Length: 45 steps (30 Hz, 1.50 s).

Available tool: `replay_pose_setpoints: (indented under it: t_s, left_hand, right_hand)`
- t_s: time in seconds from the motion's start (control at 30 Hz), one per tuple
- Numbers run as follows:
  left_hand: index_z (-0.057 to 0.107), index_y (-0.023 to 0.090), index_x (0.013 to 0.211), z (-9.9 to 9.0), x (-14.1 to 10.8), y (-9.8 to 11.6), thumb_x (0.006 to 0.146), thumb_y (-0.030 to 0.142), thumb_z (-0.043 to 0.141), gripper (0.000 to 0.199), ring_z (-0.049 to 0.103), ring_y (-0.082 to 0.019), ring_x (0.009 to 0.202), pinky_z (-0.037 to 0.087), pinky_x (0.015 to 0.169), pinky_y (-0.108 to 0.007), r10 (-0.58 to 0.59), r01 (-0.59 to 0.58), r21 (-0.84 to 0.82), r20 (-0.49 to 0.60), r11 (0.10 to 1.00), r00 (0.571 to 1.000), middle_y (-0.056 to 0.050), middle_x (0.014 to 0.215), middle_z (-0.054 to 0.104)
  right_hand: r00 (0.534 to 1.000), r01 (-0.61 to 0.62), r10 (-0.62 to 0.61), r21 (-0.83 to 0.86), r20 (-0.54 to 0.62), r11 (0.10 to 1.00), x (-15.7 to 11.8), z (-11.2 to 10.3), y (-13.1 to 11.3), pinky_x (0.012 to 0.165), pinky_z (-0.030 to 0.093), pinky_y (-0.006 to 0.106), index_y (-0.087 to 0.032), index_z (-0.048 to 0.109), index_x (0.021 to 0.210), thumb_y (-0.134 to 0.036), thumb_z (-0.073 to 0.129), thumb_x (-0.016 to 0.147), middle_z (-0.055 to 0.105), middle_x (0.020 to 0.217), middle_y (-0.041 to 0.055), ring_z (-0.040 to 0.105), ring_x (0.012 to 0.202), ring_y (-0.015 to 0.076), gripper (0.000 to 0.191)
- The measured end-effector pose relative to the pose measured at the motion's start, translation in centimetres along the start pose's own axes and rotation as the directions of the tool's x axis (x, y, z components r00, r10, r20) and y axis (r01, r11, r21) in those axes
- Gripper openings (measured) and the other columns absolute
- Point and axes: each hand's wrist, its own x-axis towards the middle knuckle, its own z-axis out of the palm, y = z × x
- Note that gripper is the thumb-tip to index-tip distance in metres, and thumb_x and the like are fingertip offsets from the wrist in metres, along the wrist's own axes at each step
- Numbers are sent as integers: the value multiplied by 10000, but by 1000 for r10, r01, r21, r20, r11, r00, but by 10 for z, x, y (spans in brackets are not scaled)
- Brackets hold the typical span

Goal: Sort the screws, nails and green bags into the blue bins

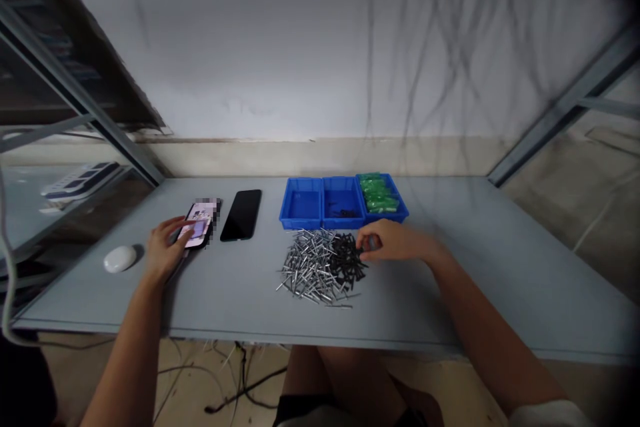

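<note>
My left hand (167,247) rests at the left, its fingers apart and touching the lit screen of a phone (200,223). My right hand (383,240) is at the right edge of a pile of black screws (347,260), fingers curled with the tips close together; whether something small is between them is too small to tell. Beside the black pieces, and touching them, lies a heap of silver metal pins (310,267). Behind the heap stand a blue bin (303,203) with nothing visible in it, a middle bin (343,190) with a few black pieces, and a bin of green packets (377,193).
A dark phone (241,215) lies left of the bins. A white mouse (120,258) is near the left edge of the grey table (225,307). Metal frame posts stand at both sides, a wall behind. Cables hang at the left and lie under the table.
</note>
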Motion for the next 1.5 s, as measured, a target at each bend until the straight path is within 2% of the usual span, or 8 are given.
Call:
replay_pose_setpoints:
  t_s: [0.17,0.47,0.6,0.7,0.93,1.17,1.3,1.5]
  left_hand:
    - [706,184,1024,1,-2,0,838,474,485,409,499,-276,1237,321,1123,-464,1,-6,-114,-45,994,999,-112,1260,598]
    - [705,210,1011,2,-1,-3,864,453,464,372,521,-291,1211,339,1098,-501,40,-40,-49,-11,998,999,-115,1252,602]
    - [696,242,1093,-2,-5,11,882,478,463,393,390,-403,1296,337,1021,-640,-83,82,72,6,994,997,-116,1416,487]
    - [673,246,1167,-6,-7,23,885,509,461,440,290,-445,1344,305,1017,-674,-185,180,114,35,977,982,-115,1500,380]
    - [610,268,1257,-6,-6,26,869,526,486,482,219,-447,1401,220,1068,-685,-251,241,141,57,960,966,-132,1541,292]
    - [608,243,1255,-3,-5,18,818,503,545,512,233,-480,1391,202,1065,-712,-239,232,105,53,967,970,-133,1531,314]
    - [592,245,1270,-7,-4,16,828,462,513,498,315,-457,1351,251,1046,-700,-244,242,46,29,969,969,-131,1500,383]
    - [509,270,1346,-14,-4,14,780,345,511,571,324,-403,1368,220,1085,-667,-265,272,-39,133,962,955,-82,1515,391]
  right_hand:
    - [985,-75,87,-89,146,993,1,0,5,581,393,249,-178,735,857,-356,773,700,690,758,21,612,689,164,241]
    - [981,-107,129,-153,143,982,5,5,4,574,376,242,-166,758,824,-248,736,723,709,739,30,619,669,157,132]
    - [982,-89,111,-144,151,986,5,5,4,567,377,235,-163,760,813,-219,706,726,710,731,29,615,654,149,117]
    - [983,-91,113,-148,147,985,6,6,5,562,378,232,-163,760,812,-220,704,722,712,740,30,611,653,145,121]
    - [980,-107,127,-133,152,985,6,8,5,552,376,228,-160,752,807,-209,688,709,697,717,23,603,640,141,126]
    - [982,-104,120,-113,149,988,7,9,6,538,377,234,-161,743,781,-203,665,702,697,704,30,598,623,145,119]
    - [981,-105,122,-114,151,988,6,8,4,542,383,236,-165,739,776,-228,695,693,699,706,28,599,627,147,113]
    - [978,-111,127,-106,167,988,5,8,5,552,385,240,-149,740,809,-287,755,683,699,734,34,603,655,153,188]
